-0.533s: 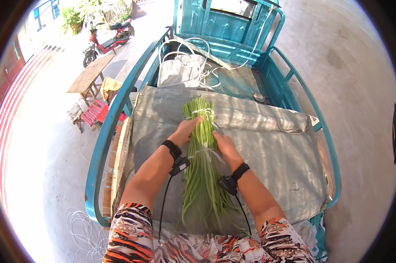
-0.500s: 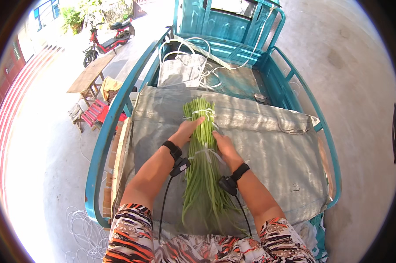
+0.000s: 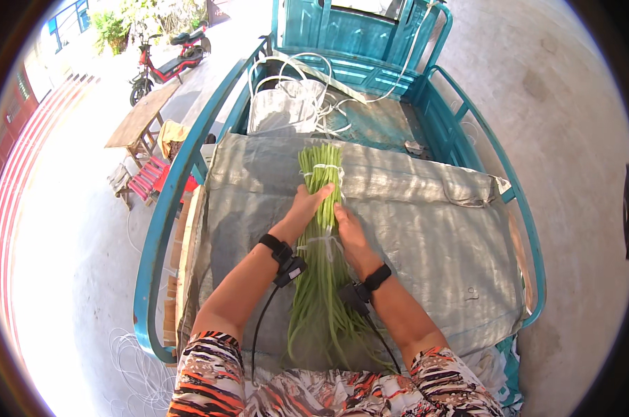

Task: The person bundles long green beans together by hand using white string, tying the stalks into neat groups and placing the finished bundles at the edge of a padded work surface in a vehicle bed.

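A long bundle of thin green stalks [image 3: 318, 278], resembling garlic scapes, lies lengthwise on a grey woven sheet [image 3: 425, 250]. White ties circle it near its trimmed far end and around its middle; the loose tails fan out toward me. My left hand [image 3: 309, 207] grips the bundle from the left just below the upper tie, thumb laid across the stalks. On the opposite side my right hand [image 3: 350, 233] presses against it, thumb pointing up along the stalks. Its other fingers are hidden beneath the bundle. Each wrist wears a black strap with a small device and cable.
The sheet covers the near part of a teal cargo bed with side rails [image 3: 163, 208]. Beyond lie a white sack [image 3: 283, 108] and loops of white strap [image 3: 328, 115]. Left, on the ground, stand a wooden table [image 3: 142, 118], a red stool [image 3: 147, 177] and a red scooter [image 3: 168, 62].
The bundle's far end has shifted slightly right and away from me, and looks narrower. Both hands have moved a little with it, keeping their hold.
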A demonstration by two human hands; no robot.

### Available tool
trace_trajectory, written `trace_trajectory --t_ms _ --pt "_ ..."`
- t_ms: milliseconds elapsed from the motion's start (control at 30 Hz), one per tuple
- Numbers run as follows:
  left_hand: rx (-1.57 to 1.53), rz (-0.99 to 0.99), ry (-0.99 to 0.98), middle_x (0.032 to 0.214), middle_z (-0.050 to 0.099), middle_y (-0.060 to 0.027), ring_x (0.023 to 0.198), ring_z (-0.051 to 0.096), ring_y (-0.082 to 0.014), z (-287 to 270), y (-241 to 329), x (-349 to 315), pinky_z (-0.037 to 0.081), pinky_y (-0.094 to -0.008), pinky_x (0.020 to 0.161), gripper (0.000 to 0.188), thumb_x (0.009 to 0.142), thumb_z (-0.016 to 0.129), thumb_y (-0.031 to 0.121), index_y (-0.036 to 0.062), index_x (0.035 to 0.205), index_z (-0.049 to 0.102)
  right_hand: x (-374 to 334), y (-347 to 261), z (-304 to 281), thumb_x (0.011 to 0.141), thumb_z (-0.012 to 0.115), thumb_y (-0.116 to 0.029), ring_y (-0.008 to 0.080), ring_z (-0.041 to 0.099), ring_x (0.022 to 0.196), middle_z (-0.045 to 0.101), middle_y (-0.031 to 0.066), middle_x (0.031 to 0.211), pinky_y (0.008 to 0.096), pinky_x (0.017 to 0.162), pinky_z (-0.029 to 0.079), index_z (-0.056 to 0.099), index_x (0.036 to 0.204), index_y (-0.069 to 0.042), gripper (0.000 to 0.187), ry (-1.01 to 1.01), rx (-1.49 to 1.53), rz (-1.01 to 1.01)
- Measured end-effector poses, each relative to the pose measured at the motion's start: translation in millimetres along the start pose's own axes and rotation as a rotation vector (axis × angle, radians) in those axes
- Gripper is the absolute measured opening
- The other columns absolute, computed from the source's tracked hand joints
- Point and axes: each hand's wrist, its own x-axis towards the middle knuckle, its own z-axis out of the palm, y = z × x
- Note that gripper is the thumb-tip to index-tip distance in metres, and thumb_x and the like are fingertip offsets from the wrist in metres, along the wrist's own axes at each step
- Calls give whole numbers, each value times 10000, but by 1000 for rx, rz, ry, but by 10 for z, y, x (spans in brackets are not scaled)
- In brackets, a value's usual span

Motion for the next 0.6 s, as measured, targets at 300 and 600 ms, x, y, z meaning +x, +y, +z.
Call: trace_trajectory --t_ms 300,600 --pt "-592 -59 -305 1061 584 -117 946 596 -218 42 414 -436 513 -336 800 488 847 670 249 19 1209 436 -314 -399 5 957 519 -277 101 533 925 580 47 1043 259 803 446 480 1224 -10 380 -129 245 -149" --pt "-475 85 -625 1133 586 -109 1026 574 -208 60 956 -1013 464 -332 906 550 830 678 319 3 1235 483 -852 -866 53 919 560 -200 242 462 1047 493 136 1115 349 916 365 435 1291 14 447 43 -334 -648"
